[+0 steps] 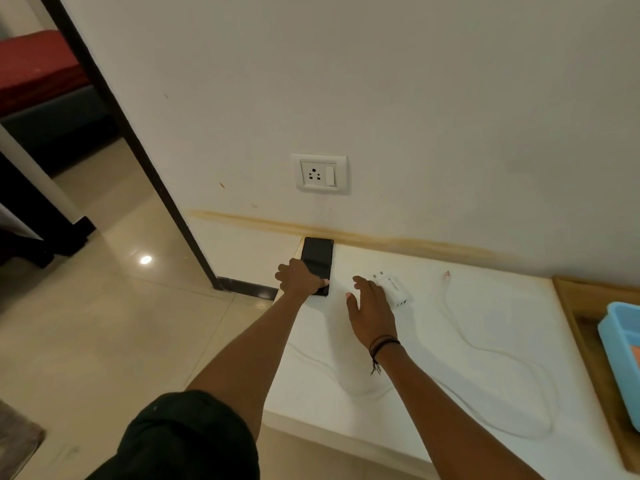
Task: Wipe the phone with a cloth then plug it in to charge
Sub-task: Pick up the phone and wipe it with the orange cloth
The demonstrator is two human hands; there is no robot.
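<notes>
A black phone point(318, 258) lies flat at the far left corner of the white table point(433, 358), against the wall. My left hand point(298, 277) rests on the phone's near end, fingers curled over its edge. My right hand point(370, 308) hovers just right of the phone with fingers spread, touching or nearly touching a white charger adapter point(393, 287). A white cable point(491, 344) loops across the table to the right. A wall socket with a switch point(319, 174) is above the phone. No cloth shows.
A wooden tray point(588, 327) holding a light blue bin point(623, 348) sits at the table's right edge. To the left is tiled floor point(104, 323) and a dark door frame point(138, 157). My knee in black fabric point(187, 438) is at the bottom.
</notes>
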